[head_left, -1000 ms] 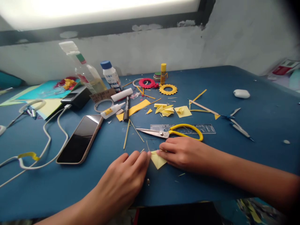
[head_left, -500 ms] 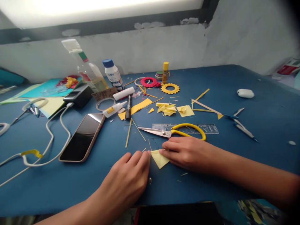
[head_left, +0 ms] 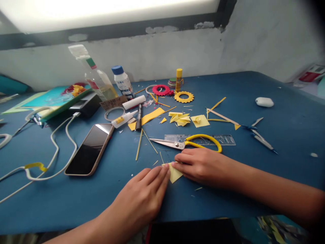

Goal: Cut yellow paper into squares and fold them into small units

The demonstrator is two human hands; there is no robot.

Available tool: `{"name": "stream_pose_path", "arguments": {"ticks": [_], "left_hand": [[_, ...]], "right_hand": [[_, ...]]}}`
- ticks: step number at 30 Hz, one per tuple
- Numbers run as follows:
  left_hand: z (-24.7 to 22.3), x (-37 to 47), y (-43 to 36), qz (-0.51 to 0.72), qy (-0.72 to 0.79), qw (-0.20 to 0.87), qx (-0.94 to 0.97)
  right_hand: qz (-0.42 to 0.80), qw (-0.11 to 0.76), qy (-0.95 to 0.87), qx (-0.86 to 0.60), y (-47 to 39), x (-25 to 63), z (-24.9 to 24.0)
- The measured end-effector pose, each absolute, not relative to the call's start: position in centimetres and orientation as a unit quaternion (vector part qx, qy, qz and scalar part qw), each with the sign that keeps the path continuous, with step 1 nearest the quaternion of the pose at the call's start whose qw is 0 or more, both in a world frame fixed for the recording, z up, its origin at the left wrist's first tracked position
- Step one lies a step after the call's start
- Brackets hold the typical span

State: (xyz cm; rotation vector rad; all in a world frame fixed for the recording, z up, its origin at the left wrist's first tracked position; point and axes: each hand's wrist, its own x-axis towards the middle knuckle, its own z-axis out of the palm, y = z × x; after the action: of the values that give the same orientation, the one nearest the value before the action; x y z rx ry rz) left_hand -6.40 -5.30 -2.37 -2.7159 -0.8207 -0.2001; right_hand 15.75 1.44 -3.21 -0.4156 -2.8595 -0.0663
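While left hand and right hand press paper just nearside of the scissors, pinched or not I can't tell, uneven pressure could skew it!

Paper lies on the table between my left hand and right hand. Behind it, scissors lie over the ruler. A phone lies left of them, the compass right.

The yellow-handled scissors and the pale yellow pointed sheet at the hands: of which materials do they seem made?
Yellow-handled scissors: probably steel blades, silvery with slight shine; smooth yellow handles, perhaps plastic or coated metal. Pale yellow pointed sheet: likely matte paper, flat, crisp-edged, without glare.
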Motion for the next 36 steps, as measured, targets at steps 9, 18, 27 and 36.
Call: {"name": "stream_pose_path", "arguments": {"ticks": [9, 18, 27, 36], "left_hand": [[-2.1, -6.4, -5.3, -0.062, -0.325, 0.161, -0.930], [-1.7, -5.8, -4.7, -0.020, -0.316, 0.152, -0.936], [-2.1, -6.1, -3.8, -0.026, -0.356, 0.053, -0.933], [-2.2, -7.3, -3.9, -0.122, -0.430, -0.075, -0.892]], "right_hand": [[-0.010, 0.105, -0.984, -0.145, 1.5, 16.0, -3.0], [0.025, 0.138, -0.976, -0.168, 1.4, 16.2, -2.9], [-0.031, 0.155, -0.968, -0.195, 1.1, 16.0, -3.4], [-0.028, 0.166, -0.964, -0.207, 1.6, 17.0, -2.6]]}}
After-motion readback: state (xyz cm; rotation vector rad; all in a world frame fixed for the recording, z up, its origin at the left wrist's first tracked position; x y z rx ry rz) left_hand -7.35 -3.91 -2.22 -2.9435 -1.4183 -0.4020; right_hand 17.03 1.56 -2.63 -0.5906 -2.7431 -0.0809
